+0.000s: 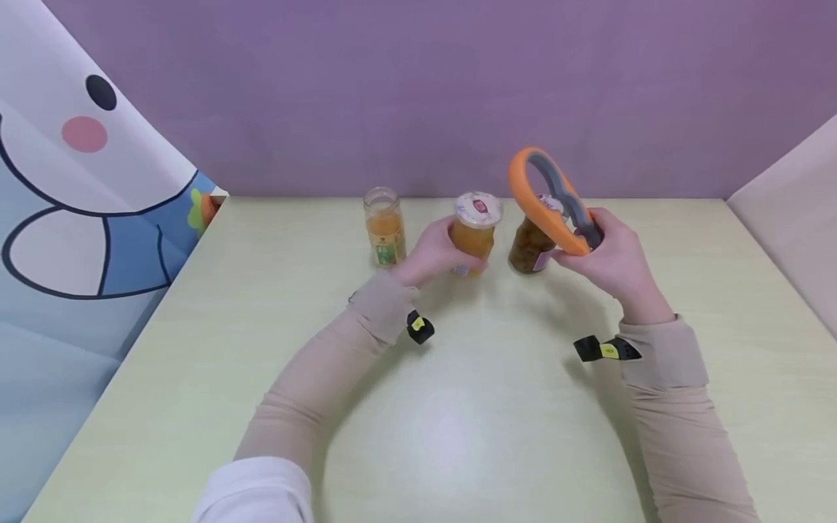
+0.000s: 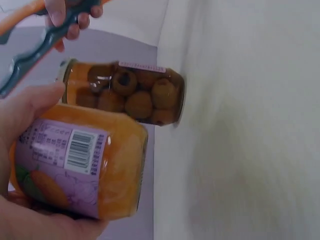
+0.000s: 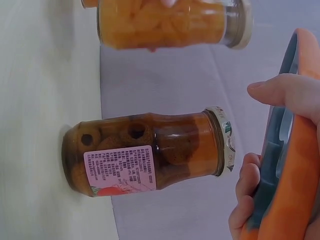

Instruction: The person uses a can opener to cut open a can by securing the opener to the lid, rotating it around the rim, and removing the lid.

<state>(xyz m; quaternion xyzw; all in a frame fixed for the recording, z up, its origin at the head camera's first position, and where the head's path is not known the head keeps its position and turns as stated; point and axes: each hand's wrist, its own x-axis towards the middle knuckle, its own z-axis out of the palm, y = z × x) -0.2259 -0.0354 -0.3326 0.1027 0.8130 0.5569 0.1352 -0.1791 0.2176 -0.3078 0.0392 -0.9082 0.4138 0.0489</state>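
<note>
The left hand (image 1: 445, 254) grips the orange jar (image 1: 472, 241) round its side, fingers and thumb covering part of the glass; whether its base touches the table (image 1: 458, 407) is hard to tell. The right hand (image 1: 615, 261) holds the looped tool (image 1: 546, 220) by one end, above and in front of the brown jar (image 1: 527, 248), hiding part of that jar's top from the head camera. The orange jar has a whitish lid with a red emblem, over orange contents; the tool is orange outside, grey and wavy inside. The left wrist view shows a purple label with a barcode, while the right wrist view cuts that jar off but reveals the brown jar's pink label. Only the head view shows the pale-orange jar (image 1: 386, 234) whole, standing leftmost.
</note>
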